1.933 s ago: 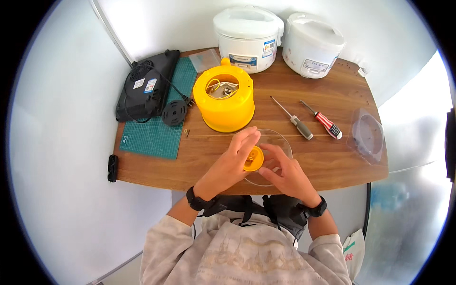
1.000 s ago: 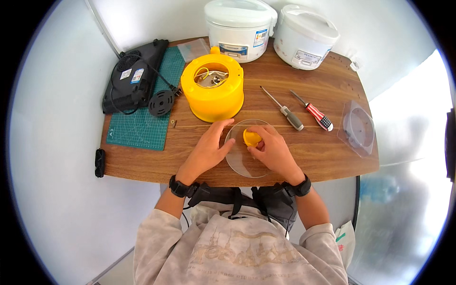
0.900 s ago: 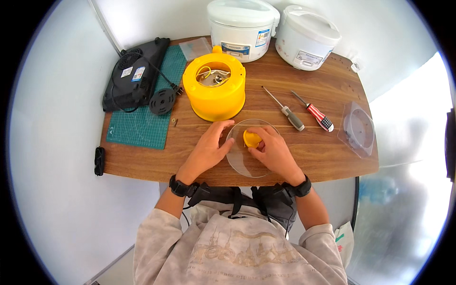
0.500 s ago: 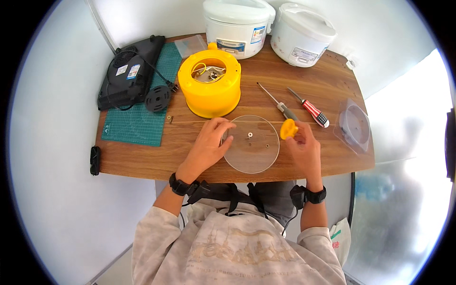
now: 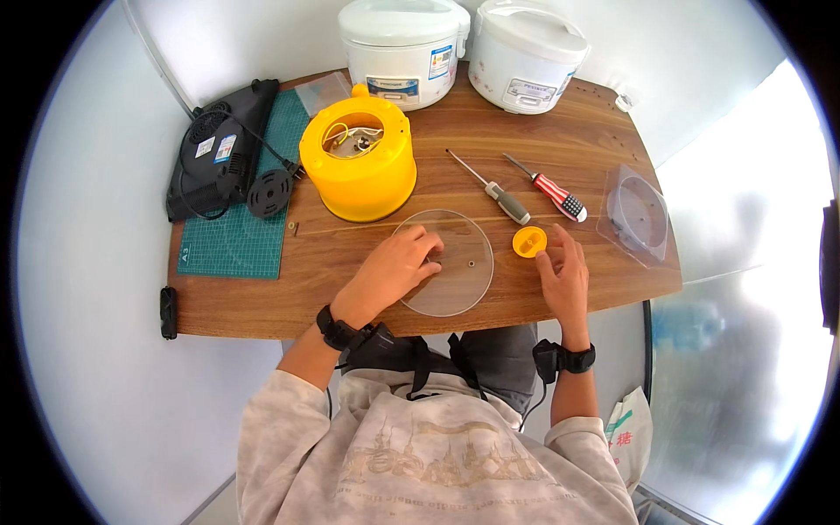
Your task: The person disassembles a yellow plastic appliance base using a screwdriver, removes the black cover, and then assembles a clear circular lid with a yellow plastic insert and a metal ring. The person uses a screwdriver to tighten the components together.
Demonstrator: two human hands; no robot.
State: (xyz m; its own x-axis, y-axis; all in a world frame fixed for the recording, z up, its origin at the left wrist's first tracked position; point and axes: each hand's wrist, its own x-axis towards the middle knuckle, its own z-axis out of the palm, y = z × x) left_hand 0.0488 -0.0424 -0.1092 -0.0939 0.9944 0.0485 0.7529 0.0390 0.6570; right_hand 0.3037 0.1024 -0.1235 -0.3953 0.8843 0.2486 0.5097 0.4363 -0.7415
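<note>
A clear round glass lid lies flat on the table in front of me. My left hand is over its left part, fingers curled together near the lid's centre; whatever they pinch is hidden. A small metal nut sits on the glass right of those fingertips. To the right of the lid, a round yellow knob rests on the wood. My right hand is just beside the knob, its fingers apart and holding nothing.
A yellow appliance body with wires inside stands behind the lid. Two screwdrivers, one grey-handled and one red-striped, lie to the right. Beyond are a clear plastic tray, two white rice cookers, a green mat and a black appliance.
The yellow knob, held in my right hand before, now lies on the table, let go. My left hand has moved in over the lid's centre, covering the small white washer seen there earlier.
</note>
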